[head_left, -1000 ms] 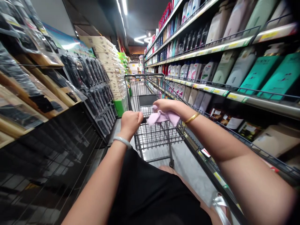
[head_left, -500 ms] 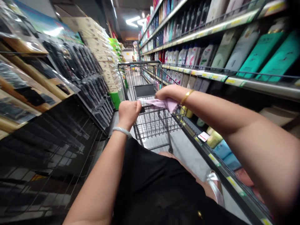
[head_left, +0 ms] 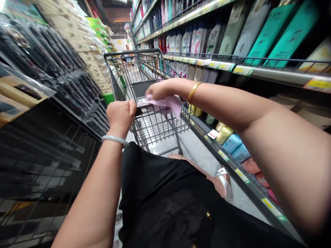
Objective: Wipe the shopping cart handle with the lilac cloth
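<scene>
My left hand (head_left: 120,115) is closed around the left end of the handlebar of a wire shopping cart (head_left: 160,132). A pale purple cloth (head_left: 172,106) lies over the handlebar to the right of that hand, one corner hanging down. My right hand (head_left: 159,90) is closed on the cloth, above the bar, with its fingertips partly hidden behind the hand and fabric. No goods show in the part of the cart's basket that I can see.
On the right, shelves (head_left: 227,65) hold rows of bottles, with colourful packs (head_left: 232,144) on the lowest one. On the left stand a rack of dark packaged goods (head_left: 67,69) and stacked cartons (head_left: 77,34). Grey floor (head_left: 199,151) runs along the aisle.
The view has shifted, so the cart and hands appear farther left. My right hand has slid left along the handlebar with the cloth, nearer my left hand, which keeps its grip.
</scene>
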Motion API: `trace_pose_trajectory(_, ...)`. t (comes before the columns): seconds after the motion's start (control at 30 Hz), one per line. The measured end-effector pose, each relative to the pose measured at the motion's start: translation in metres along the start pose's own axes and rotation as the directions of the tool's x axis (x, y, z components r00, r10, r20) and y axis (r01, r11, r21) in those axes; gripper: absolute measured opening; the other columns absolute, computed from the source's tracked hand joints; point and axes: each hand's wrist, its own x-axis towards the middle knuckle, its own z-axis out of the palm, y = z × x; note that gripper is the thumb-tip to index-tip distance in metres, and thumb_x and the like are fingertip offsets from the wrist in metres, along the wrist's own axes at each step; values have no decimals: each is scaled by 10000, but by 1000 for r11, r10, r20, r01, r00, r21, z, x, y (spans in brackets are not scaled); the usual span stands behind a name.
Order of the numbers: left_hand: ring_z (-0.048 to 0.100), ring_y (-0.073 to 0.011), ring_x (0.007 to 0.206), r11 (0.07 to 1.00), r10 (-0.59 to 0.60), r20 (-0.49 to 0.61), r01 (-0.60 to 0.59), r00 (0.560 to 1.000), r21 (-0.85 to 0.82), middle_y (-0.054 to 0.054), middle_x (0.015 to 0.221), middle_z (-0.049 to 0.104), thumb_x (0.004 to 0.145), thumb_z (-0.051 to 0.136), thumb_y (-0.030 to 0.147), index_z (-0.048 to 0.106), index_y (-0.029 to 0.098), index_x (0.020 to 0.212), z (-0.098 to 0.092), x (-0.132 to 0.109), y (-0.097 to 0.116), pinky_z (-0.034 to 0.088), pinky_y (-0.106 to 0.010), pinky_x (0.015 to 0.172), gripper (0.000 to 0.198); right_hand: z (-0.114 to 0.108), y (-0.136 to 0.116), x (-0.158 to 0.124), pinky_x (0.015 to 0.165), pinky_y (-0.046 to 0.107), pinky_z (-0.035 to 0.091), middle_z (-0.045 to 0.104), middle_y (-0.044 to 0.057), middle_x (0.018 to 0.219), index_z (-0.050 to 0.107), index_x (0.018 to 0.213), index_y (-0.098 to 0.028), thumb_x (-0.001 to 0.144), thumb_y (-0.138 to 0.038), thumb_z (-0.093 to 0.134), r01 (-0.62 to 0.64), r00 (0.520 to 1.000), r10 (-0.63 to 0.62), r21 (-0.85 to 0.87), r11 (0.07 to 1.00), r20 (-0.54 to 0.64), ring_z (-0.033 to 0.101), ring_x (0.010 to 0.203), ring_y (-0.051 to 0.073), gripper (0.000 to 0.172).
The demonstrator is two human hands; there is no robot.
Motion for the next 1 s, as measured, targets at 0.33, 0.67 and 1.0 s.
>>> trace_pose_trajectory(0.33, 621, -268, 782, 999, -42, 30, 41, 999, 8, -160, 752, 686, 1005, 209, 404, 750, 104, 828, 3, 4, 15, 301, -358, 689, 644, 18, 30, -51, 879, 286, 394, 659, 34, 1093, 664, 1159, -162, 984, -350, 539, 100, 911, -148, -141, 985, -385, 569, 988, 154, 285)
trace_pose_trajectory(0.67, 683, -307, 808, 998, 32, 84, -28, 996, -58, -224, 856, 747, 1025, 233, 361, 778, 75, 855, 7, 24, 42, 316, -384, 688, 638, 49, 18, -39, 906, 304, 415, 668, 85, 1181, 679, 1159, -190, 1014, -368, 509, 128, 774, -274, -284, 950, -571, 594, 1072, 213, 285)
trace_pose_trajectory(1.0, 681, -248, 856, 969, 74, 6, -71, 997, -238, -106, 874, 734, 1051, 312, 308, 653, 159, 936, 26, 38, 75, 423, -363, 802, 389, 39, 63, -20, 816, 284, 458, 728, 58, 1111, 710, 1082, -227, 977, -363, 542, -16, 721, -71, -118, 993, -689, 652, 989, 206, 241)
